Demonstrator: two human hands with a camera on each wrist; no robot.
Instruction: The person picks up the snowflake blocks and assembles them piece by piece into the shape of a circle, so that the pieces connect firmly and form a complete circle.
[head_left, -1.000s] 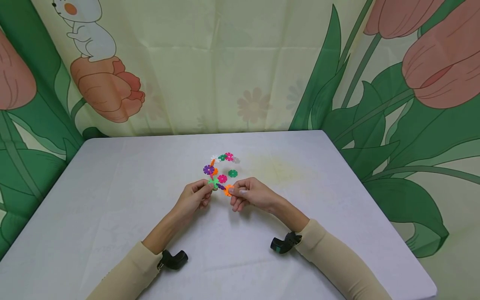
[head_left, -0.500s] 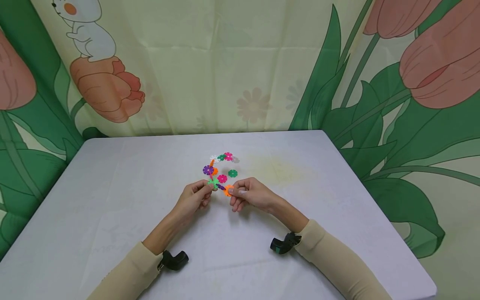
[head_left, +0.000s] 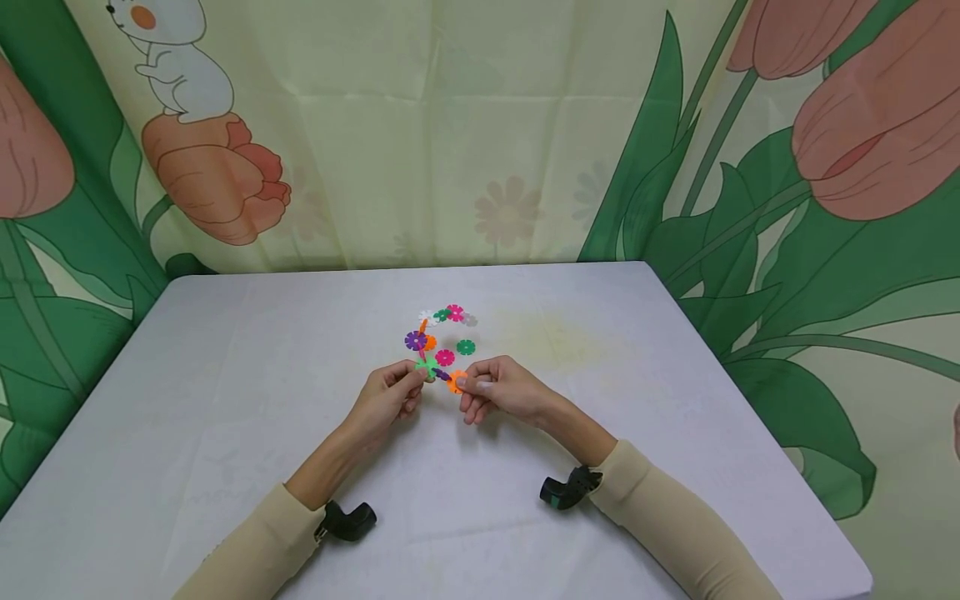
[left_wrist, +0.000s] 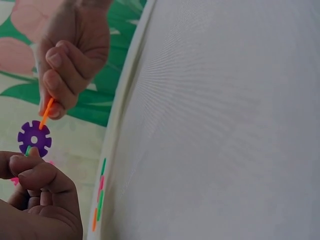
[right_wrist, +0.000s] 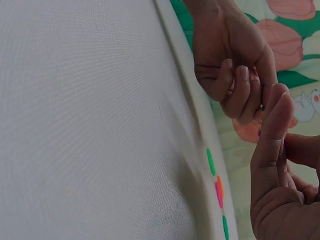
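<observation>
Notched plastic snowflake discs are joined in a chain between and beyond the hands. My left hand (head_left: 392,392) pinches a light green disc (head_left: 429,365) between thumb and forefinger. An orange disc (head_left: 456,382) is pinched by my right hand (head_left: 506,390). Between these two, a purple disc (left_wrist: 34,139) links them, shown face-on in the left wrist view. Past the left fingertips the chain runs on to another purple disc (head_left: 416,340) and an edge-on orange disc (head_left: 423,326). In the right wrist view, the fingers mostly hide the pieces.
Behind the chain, a pink disc (head_left: 445,357) and a green disc (head_left: 466,347) lie on the white-covered table (head_left: 225,433). Farther back are another pink disc (head_left: 455,312), another green disc (head_left: 442,315) and a whitish disc (head_left: 469,320). A printed curtain (head_left: 360,167) hangs behind.
Both hands hold nearly still with the same grips. The chain's far end has shifted very slightly left. At the right, the curtain has swung a little to the left.
</observation>
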